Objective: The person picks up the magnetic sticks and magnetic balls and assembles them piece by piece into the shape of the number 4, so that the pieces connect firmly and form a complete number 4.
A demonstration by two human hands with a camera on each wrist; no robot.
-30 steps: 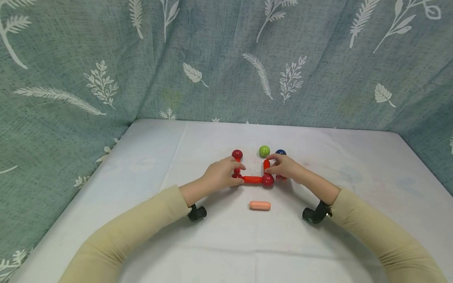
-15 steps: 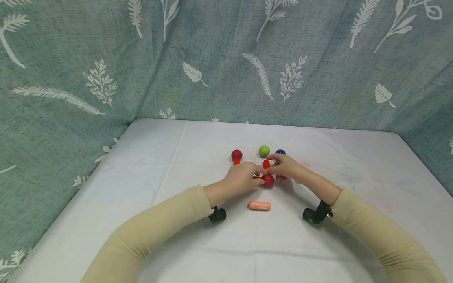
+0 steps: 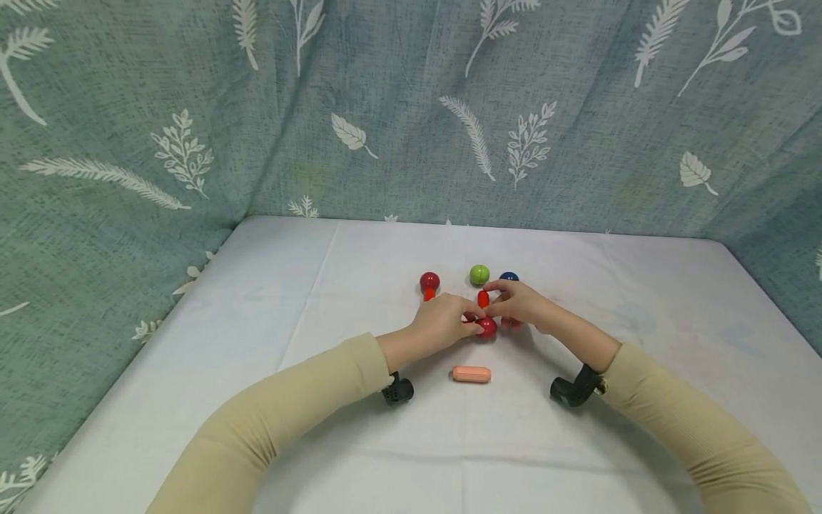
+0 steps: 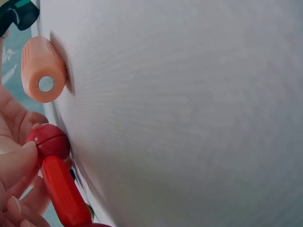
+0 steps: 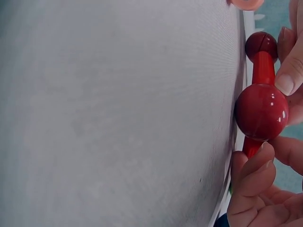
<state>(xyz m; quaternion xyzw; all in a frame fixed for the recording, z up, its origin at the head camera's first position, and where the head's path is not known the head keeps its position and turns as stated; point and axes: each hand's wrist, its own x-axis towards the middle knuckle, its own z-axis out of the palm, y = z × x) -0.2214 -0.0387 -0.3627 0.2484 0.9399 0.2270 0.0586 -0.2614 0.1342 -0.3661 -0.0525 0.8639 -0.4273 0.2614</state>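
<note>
My left hand (image 3: 442, 320) holds the glossy red ball (image 3: 488, 328) at the right corner of a frame of red rods and balls; its thumb and fingers lie against the ball in the left wrist view. My right hand (image 3: 521, 303) pinches a short red rod (image 3: 484, 298) that points away from that ball; in the right wrist view, the rod's end meets the ball or nearly so. Another red rod (image 4: 65, 191) joins this ball to a second red ball (image 5: 261, 46), hidden behind my left hand in the head view. A third red ball (image 3: 429, 281) tops the frame's left side.
A peach rod (image 3: 472, 374) with a round metal-like end lies nearer me. Beyond the frame sit a green ball (image 3: 479, 275) and a dark blue ball (image 3: 509, 276), partly behind my right hand. White cloth covers the table (image 3: 308, 442); a leaf-patterned curtain (image 3: 411, 107) hangs behind.
My left hand has moved right, from the frame's left corner to the ball at its right corner. My right hand has stayed on the upper red rod.
</note>
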